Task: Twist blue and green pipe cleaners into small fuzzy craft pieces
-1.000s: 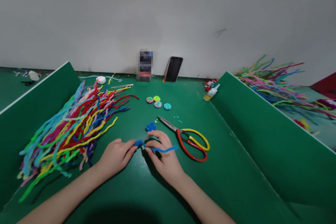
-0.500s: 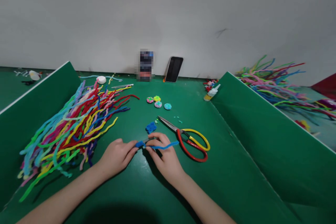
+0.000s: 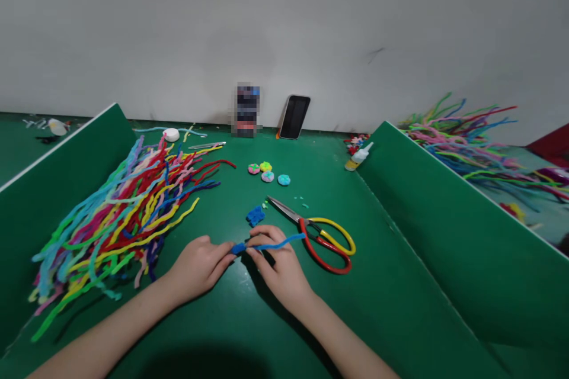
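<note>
My left hand and my right hand meet at the middle of the green table and both pinch a blue pipe cleaner. Its coiled end sits between my fingertips, and its free tail runs right towards the scissors, which have red and yellow handles. A finished blue coil lies just beyond my right hand. Several small round coiled pieces in mixed colours lie further back.
A large pile of coloured pipe cleaners fills the left side. Green divider boards stand on both sides. A glue bottle, a phone leaning on the wall and a white round thing sit at the back.
The blue pipe cleaner's free tail has swung up from beside my right hand towards the scissors. My right fingers have curled closer over the coil. My left hand has barely moved.
</note>
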Available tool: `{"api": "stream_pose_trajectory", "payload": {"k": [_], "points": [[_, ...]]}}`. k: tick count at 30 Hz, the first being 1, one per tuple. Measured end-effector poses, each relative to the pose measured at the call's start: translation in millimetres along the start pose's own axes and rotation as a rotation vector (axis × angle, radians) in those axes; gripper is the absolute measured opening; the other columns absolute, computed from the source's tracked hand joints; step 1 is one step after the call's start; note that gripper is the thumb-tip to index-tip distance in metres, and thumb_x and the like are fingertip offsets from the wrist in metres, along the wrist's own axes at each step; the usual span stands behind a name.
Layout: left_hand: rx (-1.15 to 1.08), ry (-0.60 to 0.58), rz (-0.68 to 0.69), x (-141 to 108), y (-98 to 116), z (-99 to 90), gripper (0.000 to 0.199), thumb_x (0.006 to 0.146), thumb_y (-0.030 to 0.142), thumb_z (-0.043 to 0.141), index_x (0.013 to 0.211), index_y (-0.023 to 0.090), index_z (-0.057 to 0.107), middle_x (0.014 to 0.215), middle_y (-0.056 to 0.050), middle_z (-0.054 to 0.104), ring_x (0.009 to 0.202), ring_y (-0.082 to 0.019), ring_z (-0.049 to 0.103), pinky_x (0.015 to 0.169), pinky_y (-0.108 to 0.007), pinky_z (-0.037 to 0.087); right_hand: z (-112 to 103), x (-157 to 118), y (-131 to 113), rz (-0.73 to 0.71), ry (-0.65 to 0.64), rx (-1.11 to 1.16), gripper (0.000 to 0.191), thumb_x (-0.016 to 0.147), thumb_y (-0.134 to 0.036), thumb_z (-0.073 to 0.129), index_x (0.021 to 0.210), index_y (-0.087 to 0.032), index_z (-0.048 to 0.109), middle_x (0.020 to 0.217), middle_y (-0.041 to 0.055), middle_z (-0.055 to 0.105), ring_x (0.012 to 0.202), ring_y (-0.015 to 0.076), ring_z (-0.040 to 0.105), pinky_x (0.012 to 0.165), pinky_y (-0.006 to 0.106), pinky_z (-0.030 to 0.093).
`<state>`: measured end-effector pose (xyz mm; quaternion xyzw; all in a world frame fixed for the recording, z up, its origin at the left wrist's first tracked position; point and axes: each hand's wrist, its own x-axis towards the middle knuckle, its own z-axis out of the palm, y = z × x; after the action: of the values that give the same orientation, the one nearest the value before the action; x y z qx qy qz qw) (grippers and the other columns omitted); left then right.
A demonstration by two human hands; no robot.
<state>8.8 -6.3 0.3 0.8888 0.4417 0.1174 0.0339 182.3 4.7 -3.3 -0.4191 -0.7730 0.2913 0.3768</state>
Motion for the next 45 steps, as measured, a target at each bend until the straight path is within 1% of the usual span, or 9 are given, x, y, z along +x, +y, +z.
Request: {"api": "stream_pose_trajectory", "payload": {"k": [6, 11, 14, 18, 27, 33, 39, 42, 45], "points": [[-0.023, -0.021, 0.035, -0.4, 0.3, 0.4, 0.033, 0.087, 0.027, 0.021, 0.090, 0.015, 0.051, 0.056, -0.002, 0.061, 0.049, -0.014, 0.055, 0.051, -0.025, 0.033, 1.0, 1.3, -0.5, 0.047, -0.012, 0.079, 0.012, 0.076, -0.016, 0.045, 0.071, -0.015, 0.057, 0.082, 0.0079, 0.056, 0.084, 0.0182, 0.052, 0.075, 0.033, 0.041], [-0.030, -0.026, 0.041, 0.4, 0.5, 0.6, 0.034, 0.087, 0.028, 0.020, 0.087, 0.015, 0.052, 0.054, -0.001, 0.060, 0.049, -0.014, 0.054, 0.051, -0.025, 0.032, 2.7, 2.5, 1.3, 0.093, 0.020, 0.167, 0.011, 0.075, -0.017, 0.046, 0.070, -0.015, 0.056, 0.077, 0.0073, 0.059, 0.081, 0.0174, 0.053, 0.075, 0.032, 0.041], [-0.036, -0.018, 0.036, 0.1, 1.0, 1.2, 0.035, 0.087, 0.028, 0.019, 0.086, 0.016, 0.052, 0.054, -0.001, 0.060, 0.048, -0.014, 0.054, 0.051, -0.026, 0.032, 3.0, 1.8, 1.3, 0.143, 0.023, 0.175, 0.010, 0.074, -0.018, 0.046, 0.073, -0.015, 0.055, 0.077, 0.0068, 0.059, 0.079, 0.0173, 0.054, 0.074, 0.032, 0.042], [-0.041, -0.011, 0.046, -1.3, 1.7, 1.9, 0.035, 0.087, 0.028, 0.019, 0.087, 0.016, 0.052, 0.053, -0.001, 0.058, 0.047, -0.014, 0.052, 0.051, -0.026, 0.031, 2.5, 1.1, 0.2, 0.209, -0.007, 0.201, 0.009, 0.074, -0.019, 0.045, 0.075, -0.017, 0.054, 0.078, 0.0050, 0.059, 0.075, 0.0159, 0.055, 0.070, 0.029, 0.043], [-0.040, 0.002, 0.080, -1.7, 1.4, 4.1, 0.033, 0.087, 0.028, 0.020, 0.088, 0.015, 0.051, 0.053, -0.001, 0.059, 0.047, -0.014, 0.052, 0.050, -0.025, 0.029, 2.6, 1.3, 0.8, 0.237, -0.037, 0.235, 0.008, 0.074, -0.020, 0.045, 0.069, -0.017, 0.051, 0.074, 0.0036, 0.057, 0.072, 0.0148, 0.054, 0.066, 0.027, 0.043], [-0.032, 0.041, 0.094, -3.2, 1.3, 6.7, 0.035, 0.087, 0.028, 0.019, 0.086, 0.016, 0.051, 0.052, -0.001, 0.058, 0.046, -0.013, 0.051, 0.050, -0.025, 0.028, 2.5, 1.4, 0.7, 0.299, -0.065, 0.272, 0.009, 0.074, -0.021, 0.045, 0.068, -0.017, 0.049, 0.070, 0.0026, 0.055, 0.063, 0.0132, 0.054, 0.061, 0.025, 0.044], [-0.007, 0.044, 0.128, -1.3, 1.2, 4.1, 0.032, 0.087, 0.027, 0.020, 0.084, 0.016, 0.050, 0.053, 0.000, 0.058, 0.046, -0.012, 0.051, 0.049, -0.025, 0.028, 1.9, 2.2, -1.6, 0.359, -0.071, 0.311, 0.009, 0.073, -0.023, 0.045, 0.067, -0.017, 0.048, 0.071, 0.0011, 0.054, 0.048, 0.0092, 0.052, 0.053, 0.023, 0.043], [0.012, 0.069, 0.149, -0.5, 1.6, 2.9, 0.031, 0.087, 0.026, 0.020, 0.082, 0.016, 0.050, 0.052, 0.000, 0.057, 0.045, -0.012, 0.050, 0.049, -0.025, 0.027, 2.4, 2.7, -2.6, 0.383, -0.070, 0.335, 0.009, 0.073, -0.023, 0.045, 0.066, -0.017, 0.047, 0.069, 0.0009, 0.053, 0.045, 0.0088, 0.051, 0.051, 0.023, 0.042], [0.025, 0.096, 0.170, -0.4, 1.7, 3.5, 0.030, 0.087, 0.025, 0.021, 0.081, 0.015, 0.049, 0.051, 0.000, 0.056, 0.044, -0.011, 0.049, 0.048, -0.024, 0.027, 3.2, 3.4, -2.7, 0.412, -0.076, 0.368, 0.008, 0.072, -0.024, 0.046, 0.066, -0.018, 0.046, 0.063, -0.0006, 0.052, 0.044, 0.0088, 0.051, 0.049, 0.022, 0.042]]}}
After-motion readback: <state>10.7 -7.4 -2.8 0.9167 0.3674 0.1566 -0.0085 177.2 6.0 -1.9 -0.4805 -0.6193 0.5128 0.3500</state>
